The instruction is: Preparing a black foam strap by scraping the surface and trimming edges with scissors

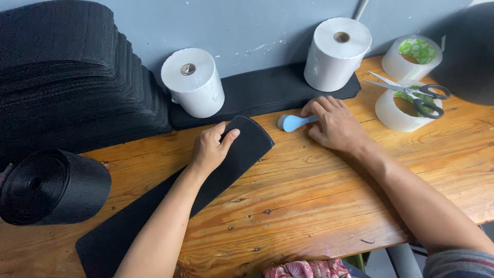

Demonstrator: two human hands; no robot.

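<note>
A long black fabric strip (247, 144) with a rounded end lies diagonally on the wooden table (319, 190). My left hand (212, 146) rests flat on its upper part, thumb stretched toward the rounded end. My right hand (334, 123) lies on the table to the right, its fingers closed over the handle of a small light-blue tool (291, 122). The tool's rounded head points left, close to the strip's end.
Two white paper rolls (194, 82) (337, 52) stand at the back, the right one on a black pad (262, 90). A tall stack of black strips (72, 77) and a black webbing roll (49, 188) sit left. Scissors (411, 92) lie on a tape roll (399, 110).
</note>
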